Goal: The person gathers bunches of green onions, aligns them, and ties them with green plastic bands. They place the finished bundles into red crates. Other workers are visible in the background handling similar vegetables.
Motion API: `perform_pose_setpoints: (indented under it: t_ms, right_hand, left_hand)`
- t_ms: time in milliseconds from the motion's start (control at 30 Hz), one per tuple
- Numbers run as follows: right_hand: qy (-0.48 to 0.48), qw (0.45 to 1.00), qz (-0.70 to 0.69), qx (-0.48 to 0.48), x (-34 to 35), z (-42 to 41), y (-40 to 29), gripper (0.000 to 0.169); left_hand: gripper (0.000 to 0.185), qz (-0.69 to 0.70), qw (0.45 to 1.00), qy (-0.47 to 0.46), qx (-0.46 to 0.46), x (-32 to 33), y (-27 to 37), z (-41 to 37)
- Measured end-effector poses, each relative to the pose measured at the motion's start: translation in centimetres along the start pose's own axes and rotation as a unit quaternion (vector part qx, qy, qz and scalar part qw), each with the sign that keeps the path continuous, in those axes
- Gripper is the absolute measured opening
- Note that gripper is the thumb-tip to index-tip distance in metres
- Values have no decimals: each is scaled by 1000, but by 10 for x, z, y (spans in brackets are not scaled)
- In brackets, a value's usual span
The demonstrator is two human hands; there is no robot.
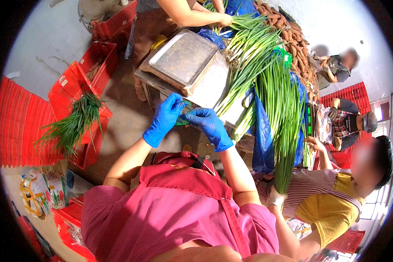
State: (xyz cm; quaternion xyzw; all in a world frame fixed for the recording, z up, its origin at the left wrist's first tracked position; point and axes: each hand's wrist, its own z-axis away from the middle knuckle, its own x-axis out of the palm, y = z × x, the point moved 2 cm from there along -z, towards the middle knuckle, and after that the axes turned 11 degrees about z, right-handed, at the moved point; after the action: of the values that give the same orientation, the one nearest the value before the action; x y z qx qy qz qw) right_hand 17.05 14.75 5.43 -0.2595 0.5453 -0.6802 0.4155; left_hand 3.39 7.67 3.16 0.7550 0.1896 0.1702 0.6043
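My left hand (166, 116), in a blue glove, pinches one side of a piece of green mesh netting (182, 121). Close beside it, my right hand (210, 123), gloved alike, grips the netting's other side between thumb and fingers. Both hands are held in front of my dark red apron (183, 177), just off the near edge of a table (221, 95). On the table stands a scale with a metal tray (185, 57). Long green onions (281, 98) lie in a large pile to the right, over blue plastic sheeting (263, 140).
A co-worker's hands (224, 19) hold green onions across the table. At right, a co-worker in a striped apron (304, 183) grasps onion tops. Red crates (72, 78) stand at left, one with green leaves (75, 122). Reddish-brown roots (293, 42) are heaped behind. Two people are farther right.
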Motion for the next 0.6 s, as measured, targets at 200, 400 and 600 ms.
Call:
perform_pose_setpoints:
  t_ms: [200,400,600]
  right_hand:
    - [117,992,-46,-22,8,-10,32,16]
    - [122,991,35,-43,21,-13,41,22]
    - [65,911,-408,0,9,-14,50,8]
  left_hand:
    - [31,-51,983,155,87,-7,-3,8]
    - [19,168,957,-69,-225,-7,-30,24]
    - [10,405,885,14,-228,-5,-50,24]
